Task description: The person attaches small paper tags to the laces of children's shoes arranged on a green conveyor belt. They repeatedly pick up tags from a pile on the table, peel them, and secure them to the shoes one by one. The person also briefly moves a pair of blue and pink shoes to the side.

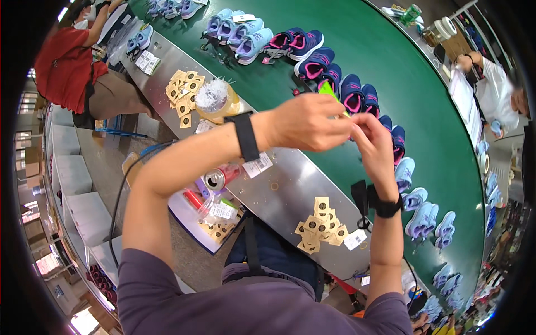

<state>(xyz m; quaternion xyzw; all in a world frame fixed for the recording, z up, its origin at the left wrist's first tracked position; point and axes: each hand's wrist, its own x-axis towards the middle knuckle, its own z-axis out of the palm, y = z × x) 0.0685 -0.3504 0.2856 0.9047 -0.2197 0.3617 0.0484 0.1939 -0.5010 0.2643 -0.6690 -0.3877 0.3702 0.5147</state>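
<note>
My left hand [312, 124] reaches across over the green conveyor belt [391, 61], its fingers pinched together. My right hand [375, 146] meets it, thumb and fingers closed at the left fingertips. A slim bright yellow-green piece [329, 91] sticks up from behind the left hand; its kind is unclear and its lower end is at the fingers. Whatever lies between the right fingertips is too small to make out. Just beyond the hands stand navy sneakers with pink lining [352, 94], in pairs along the belt.
A metal ledge [290, 178] edges the belt, bearing small tan square packets [321, 226], more packets [183, 92], and a tub of white strands [215, 100]. An opened can [218, 177] lies near a tray [198, 234]. Light-blue sneakers [251, 44] line the belt. Co-workers stand left [70, 72] and right [497, 92].
</note>
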